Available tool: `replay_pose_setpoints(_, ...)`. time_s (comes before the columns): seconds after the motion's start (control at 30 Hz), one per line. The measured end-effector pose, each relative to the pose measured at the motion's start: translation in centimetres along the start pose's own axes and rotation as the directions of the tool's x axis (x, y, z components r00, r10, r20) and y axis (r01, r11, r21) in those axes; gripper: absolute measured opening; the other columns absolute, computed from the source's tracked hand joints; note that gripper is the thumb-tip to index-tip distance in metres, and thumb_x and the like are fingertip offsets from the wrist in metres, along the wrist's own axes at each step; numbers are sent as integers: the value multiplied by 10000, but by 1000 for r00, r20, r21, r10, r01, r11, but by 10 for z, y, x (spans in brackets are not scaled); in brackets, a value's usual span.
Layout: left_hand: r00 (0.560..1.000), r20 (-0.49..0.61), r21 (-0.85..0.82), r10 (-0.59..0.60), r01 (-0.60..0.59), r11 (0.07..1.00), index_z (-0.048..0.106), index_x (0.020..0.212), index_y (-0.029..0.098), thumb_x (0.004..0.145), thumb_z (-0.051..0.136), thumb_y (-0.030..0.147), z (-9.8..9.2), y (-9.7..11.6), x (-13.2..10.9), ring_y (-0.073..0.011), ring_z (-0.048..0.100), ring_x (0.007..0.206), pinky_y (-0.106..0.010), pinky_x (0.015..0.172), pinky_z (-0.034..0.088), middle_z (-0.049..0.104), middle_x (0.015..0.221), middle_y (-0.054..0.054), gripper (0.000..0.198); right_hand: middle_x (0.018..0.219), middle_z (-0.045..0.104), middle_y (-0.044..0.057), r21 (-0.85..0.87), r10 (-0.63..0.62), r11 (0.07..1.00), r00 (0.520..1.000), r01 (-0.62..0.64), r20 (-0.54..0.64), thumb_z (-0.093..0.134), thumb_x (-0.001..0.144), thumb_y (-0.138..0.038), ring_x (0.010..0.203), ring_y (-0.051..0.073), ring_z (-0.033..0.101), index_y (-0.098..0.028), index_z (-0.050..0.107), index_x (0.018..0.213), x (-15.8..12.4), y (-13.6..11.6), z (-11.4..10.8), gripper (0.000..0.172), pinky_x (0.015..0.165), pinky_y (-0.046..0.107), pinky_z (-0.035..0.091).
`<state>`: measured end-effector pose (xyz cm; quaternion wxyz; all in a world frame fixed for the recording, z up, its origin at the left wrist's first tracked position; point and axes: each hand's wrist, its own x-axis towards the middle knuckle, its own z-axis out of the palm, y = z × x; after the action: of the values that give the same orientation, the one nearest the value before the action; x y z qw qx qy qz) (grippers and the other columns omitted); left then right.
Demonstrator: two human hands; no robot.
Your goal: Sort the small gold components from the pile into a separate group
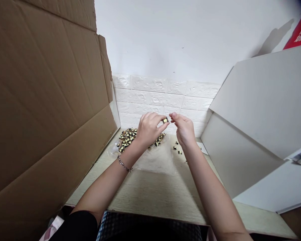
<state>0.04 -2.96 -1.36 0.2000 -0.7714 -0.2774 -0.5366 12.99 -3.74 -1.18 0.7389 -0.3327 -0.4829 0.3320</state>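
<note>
My left hand (150, 129) is raised above the table and pinches a small black and yellow component (165, 120) between thumb and fingertips. Just right of it, my right hand (184, 129) has its thumb and fingers pressed together; whatever they hold, if anything, is too small to make out. Behind and below my left hand lies a pile of similar components (126, 138) on a clear plastic bag (155, 160). Several loose components (180, 152) lie on the table beside my right wrist.
A large cardboard sheet (45, 100) stands along the left side of the pale table (155, 194). White panels (263, 100) stand at the right. A white brick-patterned wall (150, 95) closes off the back. A white piece of paper (202, 148) lies at the right rear.
</note>
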Motion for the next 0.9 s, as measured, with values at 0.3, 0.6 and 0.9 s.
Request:
replay_pose_setpoints(0.3,1000,-21,-10,20,-20,1000,596,846,183,789,490,370,1,0,-1,-131,503,730,-257,711,361,606,734,-13,223,627,608,-34,83,68,995,996,-63,-56,682,563,-354,573,64,468,-203,650,584,1,-2,0,156,623,227,364)
replay_pose_setpoints(0.6,996,-47,-46,71,-73,996,598,855,181,777,511,365,-1,0,-1,-130,500,723,-258,704,359,601,720,-13,219,555,551,-49,102,127,987,992,-126,-3,660,582,-370,559,60,435,-200,642,566,1,-1,-1,171,590,219,318)
replay_pose_setpoints(0.9,994,-46,-72,101,-105,992,598,879,194,778,511,364,-2,0,-1,-123,503,712,-257,698,353,595,718,-7,217,541,529,-65,166,258,948,961,-272,105,666,584,-345,520,52,410,-194,589,554,1,6,0,172,525,210,269)
